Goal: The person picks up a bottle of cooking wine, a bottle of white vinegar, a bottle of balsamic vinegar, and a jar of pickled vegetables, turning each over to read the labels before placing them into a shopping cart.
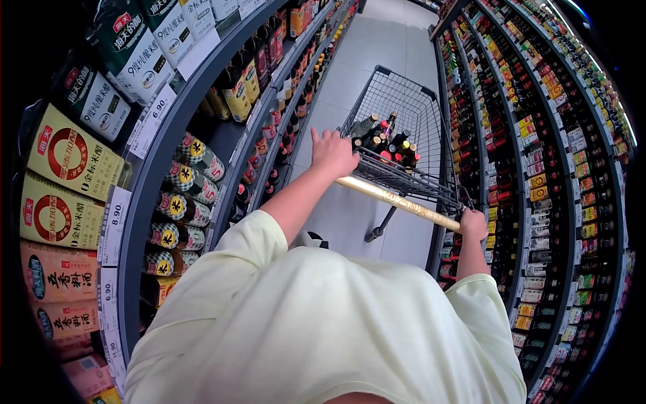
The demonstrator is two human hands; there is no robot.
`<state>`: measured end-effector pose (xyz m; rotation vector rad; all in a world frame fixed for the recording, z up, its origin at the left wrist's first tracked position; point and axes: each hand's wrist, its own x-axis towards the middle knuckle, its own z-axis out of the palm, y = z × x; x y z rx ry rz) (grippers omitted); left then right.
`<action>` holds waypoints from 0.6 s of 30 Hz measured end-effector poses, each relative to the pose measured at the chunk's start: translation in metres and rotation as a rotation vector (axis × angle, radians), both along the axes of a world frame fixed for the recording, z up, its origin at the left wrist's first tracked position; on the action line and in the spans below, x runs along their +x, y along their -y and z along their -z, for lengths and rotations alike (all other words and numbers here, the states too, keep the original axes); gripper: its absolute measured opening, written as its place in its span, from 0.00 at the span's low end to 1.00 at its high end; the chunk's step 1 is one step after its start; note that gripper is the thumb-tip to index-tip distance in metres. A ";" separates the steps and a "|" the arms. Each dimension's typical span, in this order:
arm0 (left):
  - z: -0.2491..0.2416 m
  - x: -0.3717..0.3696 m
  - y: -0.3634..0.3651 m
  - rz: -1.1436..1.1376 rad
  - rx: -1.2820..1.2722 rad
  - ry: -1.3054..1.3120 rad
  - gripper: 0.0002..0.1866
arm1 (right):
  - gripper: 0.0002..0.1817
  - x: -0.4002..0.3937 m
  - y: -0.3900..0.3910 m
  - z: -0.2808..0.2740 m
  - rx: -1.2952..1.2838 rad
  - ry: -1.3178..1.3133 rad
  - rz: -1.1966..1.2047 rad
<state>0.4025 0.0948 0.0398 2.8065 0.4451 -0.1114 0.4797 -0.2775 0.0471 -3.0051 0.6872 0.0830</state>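
Observation:
A dark wire shopping cart stands in front of me, with a gold-coloured handle across its near side. Several dark bottles lie or stand in the basket, their caps red, yellow and black. My left hand is at the left end of the handle, against the cart's corner. Its fingers look spread and point forward and left; their undersides are hidden. At the handle's other end my right hand is closed around it, the fingertips partly out of sight.
Along the left, a shelf holds boxed vinegar and cooking wine, bottles and price tags. A right-hand shelf is packed with bottles. Pale floor tiles run between them; a cart wheel shows below the handle.

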 end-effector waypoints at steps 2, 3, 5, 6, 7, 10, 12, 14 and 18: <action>-0.002 0.002 0.000 -0.001 0.002 0.004 0.25 | 0.21 0.002 0.000 0.000 -0.005 0.018 0.007; -0.003 0.003 0.000 0.002 0.005 -0.004 0.25 | 0.21 0.003 0.000 0.001 -0.004 0.022 0.017; -0.002 0.003 -0.001 0.001 -0.001 -0.020 0.24 | 0.21 0.005 -0.001 0.000 -0.011 0.021 0.017; -0.002 0.003 -0.001 0.005 -0.002 0.001 0.24 | 0.21 0.005 -0.001 0.001 -0.013 0.014 0.019; -0.001 0.002 -0.001 0.010 -0.005 0.014 0.24 | 0.21 0.008 0.002 0.004 -0.010 0.007 0.007; 0.004 0.002 -0.002 0.021 0.003 0.078 0.22 | 0.22 0.011 0.007 0.008 -0.029 -0.023 -0.009; 0.003 0.003 -0.003 0.036 0.002 0.040 0.22 | 0.22 0.013 0.011 0.012 -0.020 -0.020 -0.016; 0.002 0.004 -0.002 0.026 0.000 0.017 0.23 | 0.22 0.018 0.016 0.017 -0.024 -0.042 -0.030; 0.002 0.010 -0.002 0.023 0.031 -0.063 0.27 | 0.23 0.021 0.017 0.019 -0.069 -0.041 0.001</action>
